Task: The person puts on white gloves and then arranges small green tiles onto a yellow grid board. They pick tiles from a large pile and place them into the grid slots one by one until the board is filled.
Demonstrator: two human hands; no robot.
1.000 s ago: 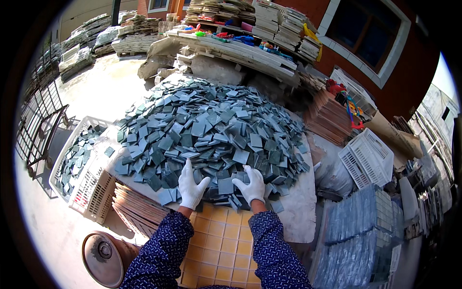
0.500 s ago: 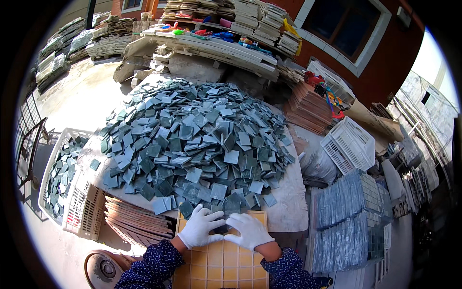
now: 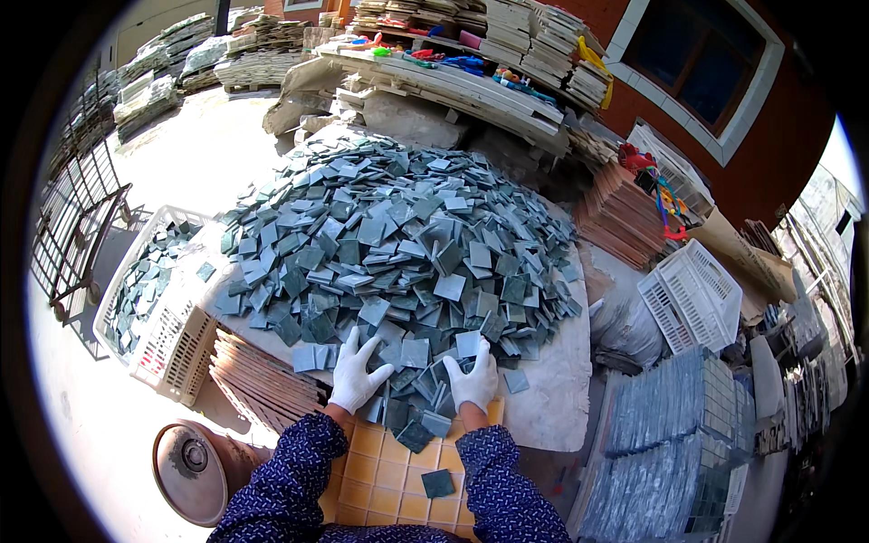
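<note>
The left hand (image 3: 356, 376), gloved in white, has its fingers spread at the near edge of the tiles (image 3: 415, 353); the right hand (image 3: 473, 380), also gloved, holds its thumb apart from its fingers, which are at a pale tile (image 3: 467, 344). Tiles lie between the two hands' fingers, and the heap (image 3: 389, 235) rises beyond them on the tabletop (image 3: 552, 412). Nearer the body than the fingers, some tiles overlap a yellow grid (image 3: 369, 472), where a dark tile (image 3: 438, 483) lies apart.
</note>
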